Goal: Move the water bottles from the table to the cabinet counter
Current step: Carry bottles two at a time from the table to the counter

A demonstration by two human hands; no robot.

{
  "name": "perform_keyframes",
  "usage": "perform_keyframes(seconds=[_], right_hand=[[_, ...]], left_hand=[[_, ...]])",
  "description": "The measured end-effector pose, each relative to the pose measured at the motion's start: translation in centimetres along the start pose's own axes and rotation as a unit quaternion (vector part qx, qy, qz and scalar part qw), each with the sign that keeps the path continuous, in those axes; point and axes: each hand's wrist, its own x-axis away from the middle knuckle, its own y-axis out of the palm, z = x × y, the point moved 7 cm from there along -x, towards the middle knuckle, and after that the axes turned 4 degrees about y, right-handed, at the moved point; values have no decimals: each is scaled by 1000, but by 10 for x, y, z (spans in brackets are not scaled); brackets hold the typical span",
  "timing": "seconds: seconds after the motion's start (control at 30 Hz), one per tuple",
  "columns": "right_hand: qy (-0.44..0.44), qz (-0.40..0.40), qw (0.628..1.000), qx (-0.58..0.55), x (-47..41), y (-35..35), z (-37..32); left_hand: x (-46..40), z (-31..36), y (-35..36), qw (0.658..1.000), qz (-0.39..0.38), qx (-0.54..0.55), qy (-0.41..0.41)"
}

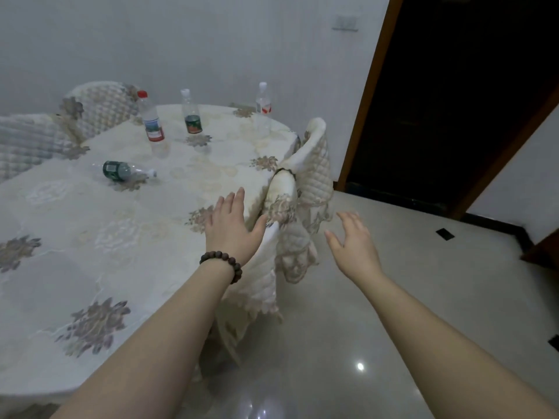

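Four water bottles are on the round tabletop (90,225), which is covered by a cream cloth with greyish flower patches. Three stand upright toward the far side: a red-capped bottle (150,120) with a white, blue and red label, a white-capped bottle with a dark green label (191,113) just to its right, and a white-capped bottle with a red-and-white label (263,99) near the far right edge, well apart from the other two. The fourth, a clear bottle with a green label (121,170), lies on its side nearer the person, its white cap pointing right. Printing on all the labels is too blurred to read.

The left hand (231,225) reaches forward with the forearm extended, palm down, fingers straight and together, thumb spread out to the right; it is over the tabletop's right edge, and whether it touches the cloth cannot be told. A dark beaded bracelet (223,263) circles that wrist. The right hand (352,240) is extended over the glossy tiled floor (393,313), clear of the tabletop, palm down, fingers loosely spread. Both grips are wide and hold nothing. A chair with a quilted cover (308,176) stands at the tabletop's right edge, between and beyond the hands.
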Motion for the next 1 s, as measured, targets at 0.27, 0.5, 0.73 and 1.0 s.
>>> perform_keyframes(seconds=[0.27,0.5,0.73,1.0], right_hand=[[-34,-9,999,3,-138,-8,21],[-97,-20,995,8,-275,15,9],[-146,-64,987,34,-432,41,-27],[-185,-120,975,-5,-547,82,-50]], left_hand=[[-107,23,57,1000,-11,3,-29],[-220,20,100,997,38,13,-60],[-351,11,127,989,65,29,-133],[-438,-10,135,978,87,0,-189]])
